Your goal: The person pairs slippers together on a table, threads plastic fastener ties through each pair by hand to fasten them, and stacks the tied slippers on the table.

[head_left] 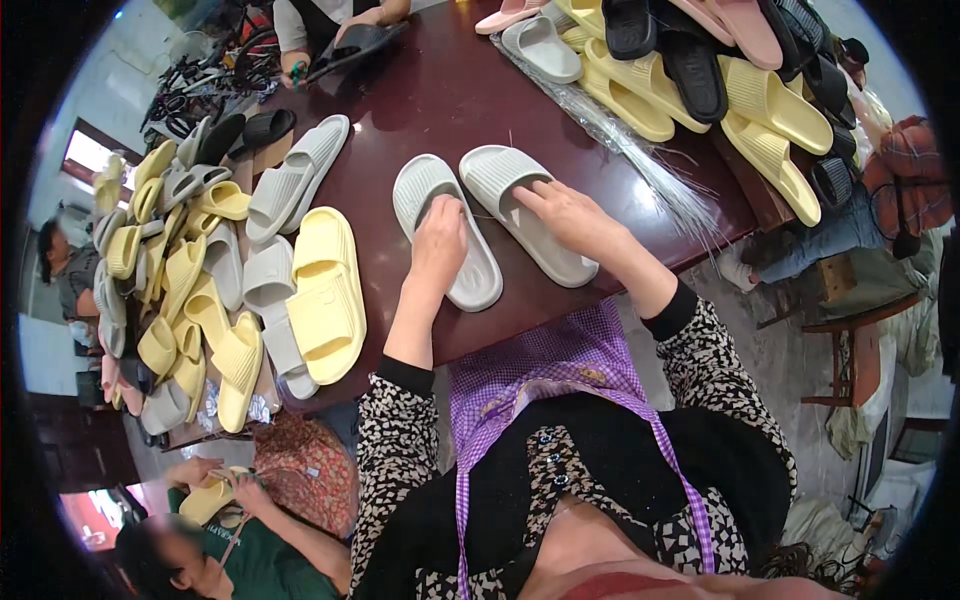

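Two light grey slippers with ribbed straps lie side by side on the dark red table, toes pointing away from me. My left hand point(441, 240) is closed at the strap opening of the left grey slipper point(474, 276), its fingertips tucked in under the strap. Over the right grey slipper point(500, 172), my right hand point(572, 216) has its fingers bent into the opening beneath the strap. The straps and the slippers' sides hide the fingertips of both hands. Both slippers rest flat and apart, their heels towards me.
Left of me stand a yellow slipper pair point(328, 300), grey slippers point(298, 180) and a heap of yellow and grey ones point(185, 265). At far right lie piled slippers point(690, 75) beside a bundle of clear plastic strips point(650, 175). Other people work across the table and at lower left.
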`<state>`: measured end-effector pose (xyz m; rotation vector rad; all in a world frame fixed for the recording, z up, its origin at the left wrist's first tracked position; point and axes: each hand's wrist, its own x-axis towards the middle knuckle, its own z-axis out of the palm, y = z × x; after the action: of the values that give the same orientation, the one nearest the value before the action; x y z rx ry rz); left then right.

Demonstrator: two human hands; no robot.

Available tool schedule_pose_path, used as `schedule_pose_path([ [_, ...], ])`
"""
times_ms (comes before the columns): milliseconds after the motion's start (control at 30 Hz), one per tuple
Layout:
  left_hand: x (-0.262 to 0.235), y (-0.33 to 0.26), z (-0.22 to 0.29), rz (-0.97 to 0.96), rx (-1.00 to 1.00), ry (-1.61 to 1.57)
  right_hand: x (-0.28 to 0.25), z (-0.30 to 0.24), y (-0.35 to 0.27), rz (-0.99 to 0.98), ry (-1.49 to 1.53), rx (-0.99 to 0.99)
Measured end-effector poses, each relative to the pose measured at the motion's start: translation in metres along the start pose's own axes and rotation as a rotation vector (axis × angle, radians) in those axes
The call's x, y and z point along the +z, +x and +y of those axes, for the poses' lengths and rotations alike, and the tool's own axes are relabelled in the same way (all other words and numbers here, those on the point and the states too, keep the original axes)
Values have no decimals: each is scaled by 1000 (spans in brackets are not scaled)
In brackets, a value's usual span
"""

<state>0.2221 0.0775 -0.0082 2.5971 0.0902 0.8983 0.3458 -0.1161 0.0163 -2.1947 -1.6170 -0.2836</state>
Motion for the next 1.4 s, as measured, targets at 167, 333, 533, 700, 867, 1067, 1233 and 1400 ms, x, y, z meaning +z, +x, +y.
schedule_pose_path([
  [167,3,1,-6,-53,-22,13,-27,1,-2,-30,132,169],
  [333,4,-2,-15,-48,-64,13,-2,47,31,173,365,320],
  [533,9,-1,-12,-14,-52,-56,28,91,91,26,177,402],
  [700,7,-10,-13,-15,-74,10,36,82,124,-326,354,689],
  [867,11,-5,-12,-68,-104,-20,43,96,132,-227,470,501],
  [1067,3,0,-19,-125,-127,-17,44,51,180,-204,628,246],
  [1233,3,3,-17,-76,-100,-27,57,29,200,-214,487,-196],
  [1400,13,-17,-20,-157,-158,-73,64,17,201,-406,251,-278],
])
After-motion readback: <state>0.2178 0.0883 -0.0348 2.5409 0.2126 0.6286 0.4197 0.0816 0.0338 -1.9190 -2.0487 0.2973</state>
